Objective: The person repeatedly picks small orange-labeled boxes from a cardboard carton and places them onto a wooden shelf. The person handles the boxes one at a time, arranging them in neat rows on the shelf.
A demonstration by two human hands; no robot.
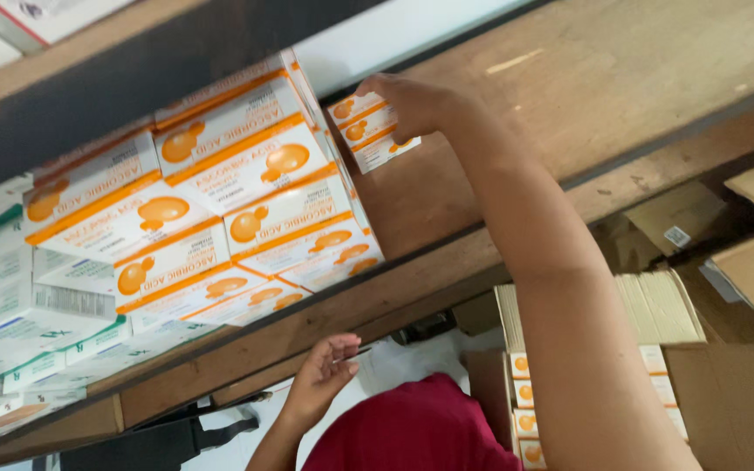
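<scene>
While the right hand [412, 105] reaches up onto the wooden shelf [569, 96], its fingers are clamped on a small stack of white-and-orange medicine boxes [373, 133], at least 2 of them, each printed with an orange fruit picture. That small stack sits at the fingertips, just beside and to the right of the big stack of matching boxes [220, 201], with a narrow gap or light contact between them that cannot be told apart. The big stack fills the shelf's middle in several tilted rows. Left of the big stack lie white-and-green cartons [19, 314], packed closely. Below the big stack, under the shelf's front edge, the left hand [323, 377] hangs with fingers loosely curled and apart, holding nothing, well away from the held boxes. Lower right of the big stack stands an open cardboard carton [735, 401] with more orange-marked boxes [524, 397] stacked along its side.
</scene>
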